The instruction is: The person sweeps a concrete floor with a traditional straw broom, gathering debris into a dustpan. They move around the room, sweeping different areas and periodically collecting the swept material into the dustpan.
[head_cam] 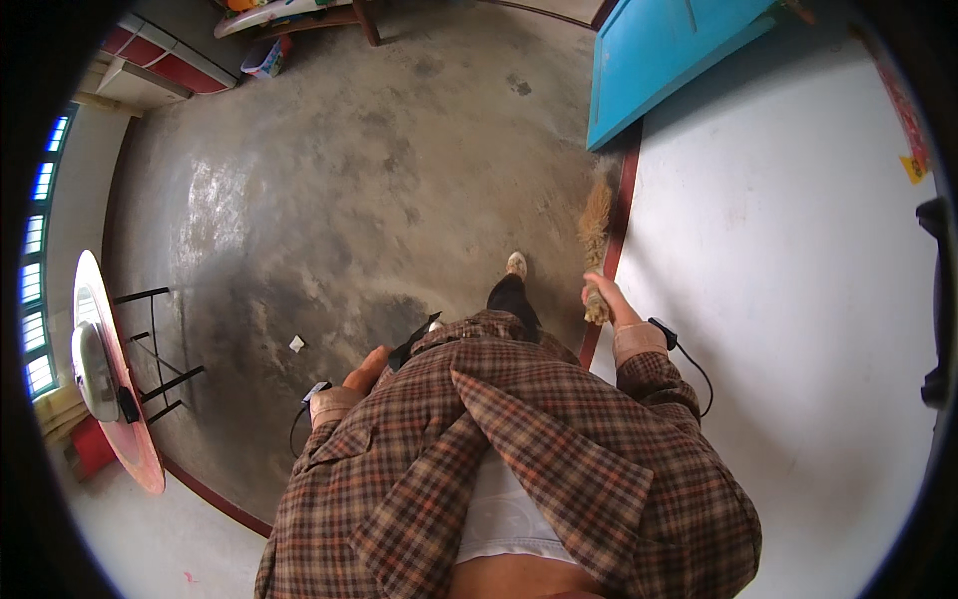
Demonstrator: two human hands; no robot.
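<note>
A short straw hand broom (595, 224) is gripped near its tied handle end by my right hand (610, 296), with its bristles pointing forward along the foot of the white wall. My left hand (367, 368) hangs low beside the plaid coat at my left side; its fingers are partly hidden, so I cannot tell whether they hold anything. A small white scrap (297, 344) lies on the concrete floor (337, 172), to the left of my left hand. One of my shoes (516, 264) shows on the floor ahead.
A round table (112, 442) on black metal legs bears a lidded metal pan (93, 372) at the left. A blue door (651, 60) stands ahead right, by the white wall (748, 299). A wooden-legged table (314, 26) and a patterned bin (263, 58) are at the far left.
</note>
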